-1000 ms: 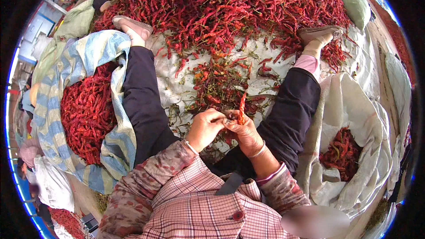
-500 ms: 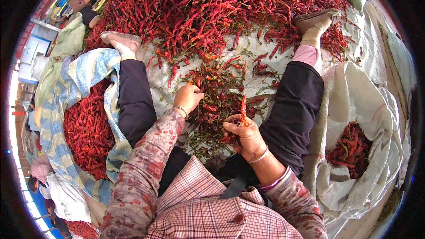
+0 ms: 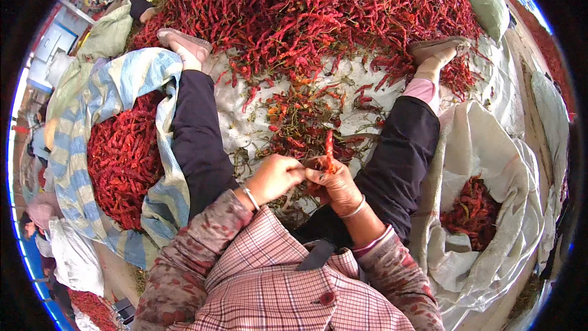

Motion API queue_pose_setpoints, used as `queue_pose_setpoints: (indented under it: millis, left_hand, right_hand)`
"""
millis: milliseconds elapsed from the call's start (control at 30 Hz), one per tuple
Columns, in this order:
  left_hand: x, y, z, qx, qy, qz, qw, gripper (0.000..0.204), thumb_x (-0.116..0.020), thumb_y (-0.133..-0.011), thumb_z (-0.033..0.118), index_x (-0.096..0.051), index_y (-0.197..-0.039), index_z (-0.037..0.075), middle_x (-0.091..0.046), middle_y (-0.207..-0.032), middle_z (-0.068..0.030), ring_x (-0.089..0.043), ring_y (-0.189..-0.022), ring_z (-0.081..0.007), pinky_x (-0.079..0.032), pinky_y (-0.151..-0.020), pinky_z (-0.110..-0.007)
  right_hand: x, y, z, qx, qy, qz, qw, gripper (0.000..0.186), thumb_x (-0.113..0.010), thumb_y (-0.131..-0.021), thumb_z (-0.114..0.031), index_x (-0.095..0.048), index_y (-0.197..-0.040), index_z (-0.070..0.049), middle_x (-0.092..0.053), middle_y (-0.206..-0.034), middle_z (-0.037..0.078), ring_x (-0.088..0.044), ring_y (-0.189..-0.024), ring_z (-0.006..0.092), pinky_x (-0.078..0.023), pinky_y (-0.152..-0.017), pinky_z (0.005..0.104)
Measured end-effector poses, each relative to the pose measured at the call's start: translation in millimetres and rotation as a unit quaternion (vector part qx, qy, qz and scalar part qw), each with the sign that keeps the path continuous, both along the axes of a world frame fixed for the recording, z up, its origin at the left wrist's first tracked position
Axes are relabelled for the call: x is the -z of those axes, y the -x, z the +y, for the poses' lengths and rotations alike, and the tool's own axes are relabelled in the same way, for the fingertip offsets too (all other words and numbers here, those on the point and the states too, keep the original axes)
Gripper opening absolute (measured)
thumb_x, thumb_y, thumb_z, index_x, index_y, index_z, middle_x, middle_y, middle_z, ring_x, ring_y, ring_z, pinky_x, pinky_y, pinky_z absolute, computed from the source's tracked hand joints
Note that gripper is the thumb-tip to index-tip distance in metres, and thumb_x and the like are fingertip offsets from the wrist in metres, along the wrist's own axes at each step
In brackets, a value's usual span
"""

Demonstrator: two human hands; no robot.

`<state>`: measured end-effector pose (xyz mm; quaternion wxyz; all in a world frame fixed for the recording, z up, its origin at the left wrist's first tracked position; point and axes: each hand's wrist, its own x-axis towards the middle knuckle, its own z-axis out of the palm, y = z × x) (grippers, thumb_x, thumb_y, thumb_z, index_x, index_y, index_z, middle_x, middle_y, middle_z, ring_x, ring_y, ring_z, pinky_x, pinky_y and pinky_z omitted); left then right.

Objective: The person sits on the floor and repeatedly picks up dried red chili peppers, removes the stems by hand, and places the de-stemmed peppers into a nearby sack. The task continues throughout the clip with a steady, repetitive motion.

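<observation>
Chili (image 3: 329, 144) slender, bright orange-red; right fingers (image 3: 315, 176) pinching it; left fingers (image 3: 296, 175) alongside, cannot tell if pinching.

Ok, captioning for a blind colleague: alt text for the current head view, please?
A person's left hand and right hand meet, the right holding a red chili, above scattered chilies and stems. A large chili heap lies ahead; a blue-and-white sack of chilies sits left, a white sack with fewer right.
</observation>
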<state>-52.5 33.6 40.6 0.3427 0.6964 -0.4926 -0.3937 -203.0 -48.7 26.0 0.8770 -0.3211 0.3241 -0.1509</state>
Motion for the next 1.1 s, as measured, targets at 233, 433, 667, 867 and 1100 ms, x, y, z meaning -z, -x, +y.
queue_pose_setpoints:
  millis: [233,433,667,867,1100]
  left_hand:
    - [15,12,2,-0.023,-0.031,0.065,0.997,0.017,-0.061,-0.071,0.008,-0.059,-0.084,-0.003,-0.061,-0.069,-0.0077,-0.057,-0.062,-0.0129,-0.045,-0.058,-0.026]
    - [-9,16,-1,-0.067,-0.166,0.267,0.947,0.013,-0.059,-0.078,0.009,-0.060,-0.090,0.003,-0.051,-0.061,0.0038,-0.043,-0.048,-0.0026,-0.032,-0.041,-0.018]
    - [-3,13,9,-0.011,-0.051,0.052,0.997,0.011,-0.062,-0.073,0.009,-0.062,-0.080,0.001,-0.055,-0.057,-0.0039,-0.049,-0.046,-0.0114,-0.039,-0.046,-0.025]
    - [-6,11,21,0.099,0.088,-0.152,0.980,0.011,-0.057,-0.068,0.007,-0.061,-0.078,0.003,-0.053,-0.065,-0.0108,-0.053,-0.060,-0.0273,-0.042,-0.054,-0.035]
    - [-2,19,13,-0.008,0.069,-0.274,0.959,0.007,-0.053,-0.068,0.006,-0.049,-0.064,0.001,-0.050,-0.063,-0.0133,-0.051,-0.060,-0.0335,-0.040,-0.053,-0.040]
  right_hand:
    - [14,-6,3,0.140,-0.006,0.029,0.990,0.010,-0.064,-0.074,-0.008,-0.054,-0.072,-0.008,-0.054,-0.059,-0.001,-0.046,-0.041,0.0083,-0.034,-0.033,0.0219]
    - [5,-1,-4,0.112,-0.036,0.020,0.993,0.004,-0.057,-0.079,-0.009,-0.055,-0.076,-0.007,-0.056,-0.058,0.002,-0.048,-0.039,0.0093,-0.029,-0.029,0.0206]
    - [-2,5,-5,0.040,0.007,0.029,0.999,0.011,-0.061,-0.076,-0.010,-0.051,-0.079,-0.006,-0.053,-0.059,0.001,-0.048,-0.039,0.0108,-0.033,-0.031,0.0218]
    - [-20,2,-3,-0.174,0.077,0.096,0.977,0.018,-0.071,-0.069,-0.012,-0.059,-0.077,-0.002,-0.052,-0.058,-0.001,-0.046,-0.039,0.0082,-0.037,-0.034,0.0211]
    - [-4,3,-9,-0.225,0.025,0.078,0.971,0.015,-0.067,-0.072,-0.015,-0.059,-0.070,-0.003,-0.047,-0.049,-0.003,-0.042,-0.038,0.0058,-0.033,-0.035,0.0209]
